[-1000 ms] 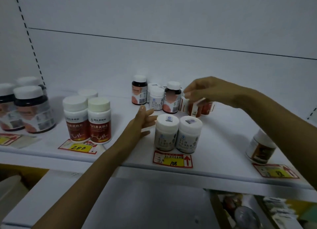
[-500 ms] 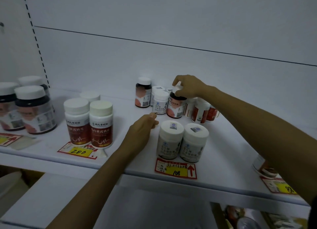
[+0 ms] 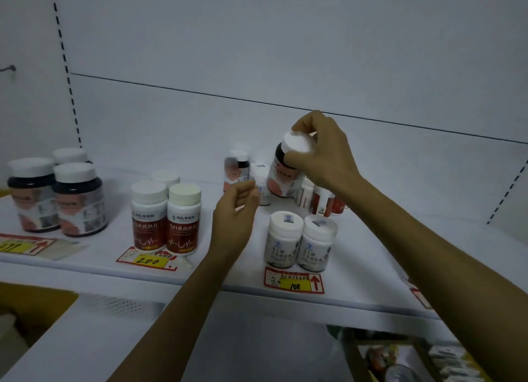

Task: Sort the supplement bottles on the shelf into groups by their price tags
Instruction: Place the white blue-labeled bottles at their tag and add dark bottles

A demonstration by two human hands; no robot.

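My right hand (image 3: 323, 156) grips the white cap of a dark bottle (image 3: 285, 178) and holds it lifted above the back of the white shelf (image 3: 228, 278). My left hand (image 3: 234, 210) hovers empty, fingers loosely curled, just left of it. Behind stand a small dark bottle (image 3: 238, 170), a small white bottle (image 3: 261, 187) and red-labelled small bottles (image 3: 323, 201). Two white bottles (image 3: 300, 241) stand behind the 108 tag (image 3: 294, 280). Red-labelled bottles (image 3: 165, 218) stand behind the 200 tag (image 3: 147, 258). Large dark bottles (image 3: 57, 193) stand at far left.
Another price tag (image 3: 23, 243) lies under the large dark bottles, and one more tag (image 3: 420, 294) shows at the shelf's right front edge. A lower shelf holds a cardboard box (image 3: 34, 304) at left and boxed goods (image 3: 414, 356) at right.
My right hand took the dark bottle by its cap and lifted it off the shelf. My left hand rose from the shelf and curled its fingers. The view shifted right.
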